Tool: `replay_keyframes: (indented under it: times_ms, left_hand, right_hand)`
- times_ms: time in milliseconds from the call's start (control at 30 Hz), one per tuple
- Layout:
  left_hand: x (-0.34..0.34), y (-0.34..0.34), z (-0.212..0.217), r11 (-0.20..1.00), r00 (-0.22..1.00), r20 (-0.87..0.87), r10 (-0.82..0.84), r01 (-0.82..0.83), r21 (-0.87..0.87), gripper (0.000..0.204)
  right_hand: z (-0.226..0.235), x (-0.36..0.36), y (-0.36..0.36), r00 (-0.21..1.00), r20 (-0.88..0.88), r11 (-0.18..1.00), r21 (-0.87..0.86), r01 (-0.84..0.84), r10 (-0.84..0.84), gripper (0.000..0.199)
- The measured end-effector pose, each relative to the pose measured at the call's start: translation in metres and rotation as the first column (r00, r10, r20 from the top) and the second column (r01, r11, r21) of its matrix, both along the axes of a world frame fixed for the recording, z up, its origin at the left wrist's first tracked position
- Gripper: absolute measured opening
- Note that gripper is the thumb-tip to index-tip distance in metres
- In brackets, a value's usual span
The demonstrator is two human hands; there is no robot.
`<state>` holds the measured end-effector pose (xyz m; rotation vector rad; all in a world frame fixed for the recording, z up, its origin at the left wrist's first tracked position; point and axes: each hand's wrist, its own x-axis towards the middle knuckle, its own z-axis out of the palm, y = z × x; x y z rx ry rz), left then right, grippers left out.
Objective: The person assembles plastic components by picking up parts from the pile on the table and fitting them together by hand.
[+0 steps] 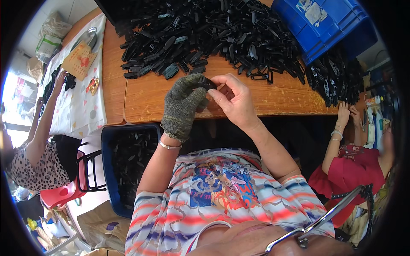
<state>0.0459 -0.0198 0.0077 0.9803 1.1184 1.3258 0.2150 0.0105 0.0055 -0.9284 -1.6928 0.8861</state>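
At my far left, a co-worker in a spotted top (pixel 36 168) reaches over a table spread with a pale patterned cloth (pixel 92 113), one hand beside an orange packet (pixel 80 62). Nearer me, a blue bin (pixel 105 170) stands below the table edge, black pieces lying inside it. My left hand (pixel 181 104), in a grey-green knitted glove, is closed on a small black piece (pixel 207 83) — I hold it up in front of the wooden table's (pixel 277 100) near edge. My bare right hand (pixel 235 102) meets it from the other side, thumb and forefinger narrowed onto its right end. Beyond both hands, a broad heap of black parts (pixel 205 36) covers the tabletop. To the right, a blue crate (pixel 329 27) sits tilted — and below it another co-worker in a red top (pixel 354 170) has both hands beside more black parts (pixel 331 79).
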Motion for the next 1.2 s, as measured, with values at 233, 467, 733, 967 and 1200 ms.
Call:
replay_keyframes:
  times_ms: [233,467,733,967,1200]
  left_hand:
    - [0.011,-0.006,-0.003,0.995,0.996,-0.087,0.022,-0.013,0.096,0.027]
    - [0.002,-0.018,-0.005,0.966,0.976,-0.208,0.061,-0.006,0.257,0.021]
    - [-0.037,-0.048,-0.005,0.971,0.947,-0.289,0.137,-0.071,0.227,0.027]
    - [-0.154,-0.111,0.038,0.988,0.326,-0.939,0.110,-0.140,0.067,0.021]
    - [-0.101,-0.043,0.029,0.923,0.448,-0.827,0.339,0.009,0.384,0.020]
  right_hand:
    - [-0.012,-0.006,-0.004,0.975,0.136,0.921,0.371,0.115,-0.176,0.034]
    - [-0.013,-0.021,-0.025,0.988,0.143,0.993,0.112,0.043,-0.059,0.046]
    - [-0.005,-0.043,-0.031,0.941,0.130,0.947,-0.127,-0.296,0.312,0.050]
    - [0.004,0.042,0.042,0.833,0.449,0.916,0.370,0.156,-0.323,0.027]
    - [-0.005,0.053,0.077,0.559,0.693,0.887,0.407,0.218,-0.456,0.025]
